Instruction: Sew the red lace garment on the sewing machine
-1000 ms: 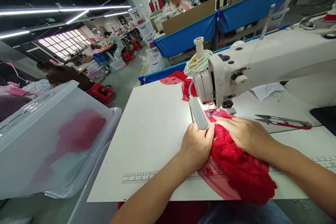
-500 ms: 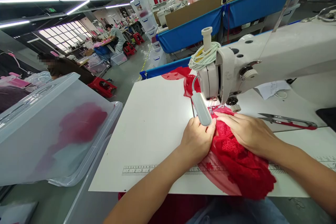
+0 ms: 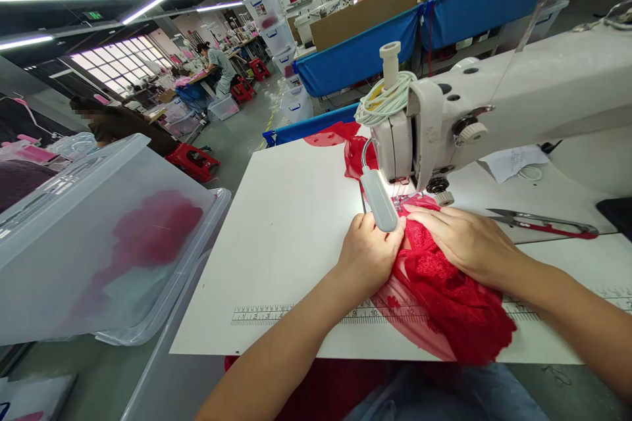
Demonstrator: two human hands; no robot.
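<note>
Red lace fabric (image 3: 439,276) with sheer mesh lies bunched on the sewing machine's bed, hanging slightly over the front edge. Its far end is under the presser foot (image 3: 397,202), beside the lit needle area. My left hand (image 3: 371,250) is closed on the left edge of the fabric, thumb towards the foot; the grey lamp (image 3: 379,198) partly hides its fingertips. My right hand (image 3: 467,243) rests palm down on the lace, fingers stretched towards the foot. The white sewing machine (image 3: 503,112) arches over from the right.
Thread snips (image 3: 546,223) with a red handle lie right of my right hand. A printed ruler (image 3: 266,314) runs along the table's front. A translucent plastic bin (image 3: 99,263) with red material stands at the left. More red mesh (image 3: 333,135) lies behind the needle. Co-workers sit farther off.
The view has shifted slightly. Both hands keep nearly the same places on the fabric, and the near end of the lace sits a little farther up the table.
</note>
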